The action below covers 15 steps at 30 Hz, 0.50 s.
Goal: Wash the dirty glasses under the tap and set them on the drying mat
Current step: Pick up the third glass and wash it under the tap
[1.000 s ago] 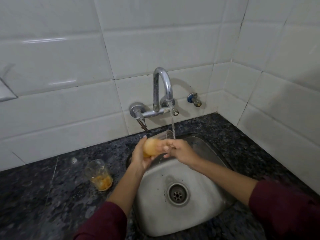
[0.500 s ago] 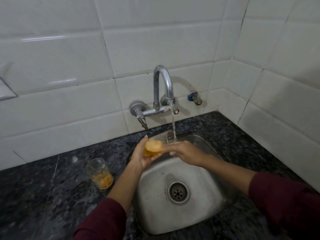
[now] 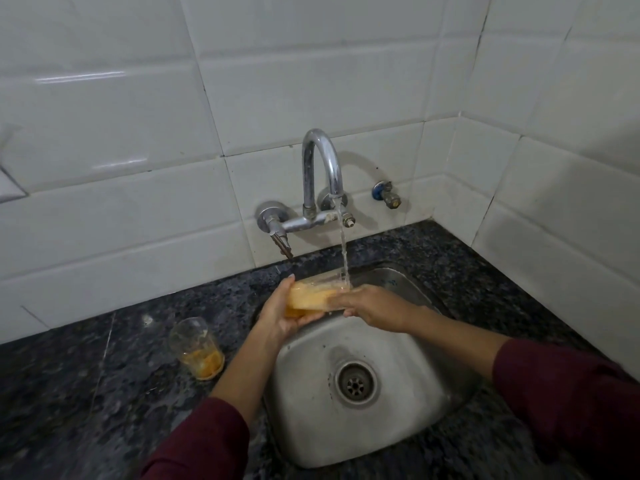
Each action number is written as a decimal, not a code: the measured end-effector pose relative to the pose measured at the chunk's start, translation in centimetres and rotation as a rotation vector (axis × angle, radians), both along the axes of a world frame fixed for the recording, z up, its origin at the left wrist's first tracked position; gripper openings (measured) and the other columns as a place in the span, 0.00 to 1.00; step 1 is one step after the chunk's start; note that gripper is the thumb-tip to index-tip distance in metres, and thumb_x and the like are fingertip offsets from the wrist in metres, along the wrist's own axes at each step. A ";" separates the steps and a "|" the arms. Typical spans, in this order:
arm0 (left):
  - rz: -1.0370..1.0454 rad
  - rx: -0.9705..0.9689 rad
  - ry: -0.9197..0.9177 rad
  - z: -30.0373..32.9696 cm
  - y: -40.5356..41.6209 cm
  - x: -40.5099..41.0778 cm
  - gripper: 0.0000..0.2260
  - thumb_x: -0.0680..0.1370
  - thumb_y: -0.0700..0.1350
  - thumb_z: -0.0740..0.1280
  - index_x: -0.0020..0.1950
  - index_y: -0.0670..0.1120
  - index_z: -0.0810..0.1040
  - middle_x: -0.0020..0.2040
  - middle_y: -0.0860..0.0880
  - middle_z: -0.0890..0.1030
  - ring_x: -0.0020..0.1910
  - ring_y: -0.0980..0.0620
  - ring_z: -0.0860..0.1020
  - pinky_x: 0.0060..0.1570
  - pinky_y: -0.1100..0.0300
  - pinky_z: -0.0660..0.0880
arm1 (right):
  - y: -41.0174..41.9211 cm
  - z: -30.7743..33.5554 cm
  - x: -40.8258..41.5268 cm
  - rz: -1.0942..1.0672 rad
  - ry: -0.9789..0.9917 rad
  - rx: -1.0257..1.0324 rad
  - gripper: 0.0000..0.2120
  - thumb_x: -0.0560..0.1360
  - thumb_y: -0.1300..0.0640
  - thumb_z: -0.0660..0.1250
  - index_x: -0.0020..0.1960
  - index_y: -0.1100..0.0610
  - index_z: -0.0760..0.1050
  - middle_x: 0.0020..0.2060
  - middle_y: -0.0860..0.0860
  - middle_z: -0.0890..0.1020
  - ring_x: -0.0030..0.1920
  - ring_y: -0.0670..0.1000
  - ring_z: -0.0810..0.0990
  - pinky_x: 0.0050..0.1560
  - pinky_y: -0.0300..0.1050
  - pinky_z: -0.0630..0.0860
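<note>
Frame centre: left hand [image 3: 277, 318] cups base of tilted glass [image 3: 313, 295], fingers wrapped; right hand [image 3: 372, 306] fingers apparently inside rim, under tap [image 3: 320, 181] stream.

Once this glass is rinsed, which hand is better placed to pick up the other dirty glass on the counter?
Left, probably. The dirty glass stands on the counter left of the sink, near the left hand. The right hand would have to cross over.

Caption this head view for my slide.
Both hands tilt an orange-stained clear glass under the running chrome tap.
</note>
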<state>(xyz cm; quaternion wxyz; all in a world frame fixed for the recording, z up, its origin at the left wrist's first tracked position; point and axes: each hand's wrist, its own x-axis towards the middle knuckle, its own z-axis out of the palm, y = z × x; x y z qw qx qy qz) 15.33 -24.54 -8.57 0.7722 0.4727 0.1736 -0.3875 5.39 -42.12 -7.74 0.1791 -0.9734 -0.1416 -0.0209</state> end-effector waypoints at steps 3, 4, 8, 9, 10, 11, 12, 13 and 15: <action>-0.036 -0.083 -0.016 0.3 0.0 0.1 0.18 0.78 0.53 0.64 0.61 0.41 0.74 0.57 0.37 0.79 0.58 0.38 0.78 0.52 0.43 0.77 | 0.9 1.3 0.1 -0.147 -0.024 0.326 0.16 0.76 0.63 0.64 0.62 0.54 0.76 0.53 0.46 0.82 0.46 0.39 0.80 0.50 0.29 0.73; -0.041 -0.096 -0.059 0.2 -0.2 0.0 0.20 0.78 0.53 0.64 0.63 0.41 0.74 0.58 0.37 0.79 0.58 0.38 0.77 0.52 0.43 0.78 | 1.6 1.9 0.2 -0.222 -0.015 0.513 0.12 0.76 0.62 0.64 0.59 0.57 0.78 0.49 0.47 0.82 0.42 0.41 0.81 0.47 0.32 0.75; 0.065 -0.157 -0.150 -0.5 -0.9 -0.6 0.24 0.76 0.50 0.67 0.67 0.37 0.72 0.58 0.36 0.78 0.49 0.41 0.79 0.36 0.49 0.82 | 4.4 2.3 -0.1 -0.404 0.081 1.095 0.08 0.77 0.60 0.64 0.54 0.59 0.79 0.49 0.56 0.84 0.45 0.57 0.84 0.39 0.43 0.80; 0.081 -0.143 -0.142 -0.8 -0.9 -0.5 0.24 0.76 0.50 0.67 0.66 0.37 0.73 0.57 0.37 0.79 0.48 0.41 0.80 0.40 0.46 0.82 | 4.5 1.5 -0.4 -0.371 0.058 1.044 0.09 0.77 0.60 0.64 0.55 0.58 0.79 0.51 0.56 0.83 0.46 0.56 0.83 0.42 0.45 0.81; 0.077 -0.122 -0.123 -1.0 -0.8 -0.6 0.22 0.76 0.50 0.68 0.65 0.37 0.73 0.55 0.37 0.80 0.48 0.42 0.80 0.44 0.45 0.80 | 4.2 0.7 -0.9 -0.305 0.044 0.940 0.10 0.77 0.59 0.64 0.57 0.57 0.78 0.53 0.54 0.83 0.48 0.53 0.83 0.46 0.46 0.81; 0.058 -0.106 -0.096 -1.1 -0.7 -0.6 0.21 0.76 0.50 0.67 0.63 0.38 0.74 0.53 0.38 0.81 0.47 0.42 0.80 0.44 0.44 0.80 | 3.6 0.0 -1.3 -0.225 0.038 0.782 0.11 0.78 0.59 0.63 0.60 0.56 0.76 0.55 0.52 0.82 0.51 0.50 0.82 0.52 0.44 0.80; 0.045 -0.101 -0.065 -1.2 -0.6 -0.8 0.19 0.77 0.51 0.67 0.62 0.39 0.75 0.51 0.39 0.81 0.47 0.42 0.81 0.40 0.44 0.81 | 2.9 -0.6 -1.7 -0.146 0.037 0.617 0.13 0.78 0.60 0.62 0.61 0.55 0.75 0.57 0.50 0.81 0.55 0.46 0.80 0.56 0.40 0.77; 0.038 -0.104 -0.035 -1.1 -0.5 -1.1 0.19 0.77 0.51 0.66 0.61 0.39 0.75 0.50 0.39 0.81 0.46 0.42 0.81 0.35 0.45 0.82 | 2.0 -1.0 -1.8 -0.087 0.035 0.478 0.13 0.78 0.61 0.62 0.62 0.55 0.75 0.58 0.49 0.81 0.58 0.44 0.78 0.59 0.37 0.74; 0.008 -0.132 0.020 -1.3 -0.2 -1.4 0.18 0.78 0.52 0.64 0.58 0.38 0.76 0.46 0.37 0.83 0.44 0.40 0.82 0.32 0.46 0.81 | 0.9 -1.0 -1.7 -0.040 0.030 0.364 0.13 0.77 0.62 0.62 0.60 0.55 0.77 0.58 0.50 0.80 0.59 0.43 0.76 0.60 0.31 0.70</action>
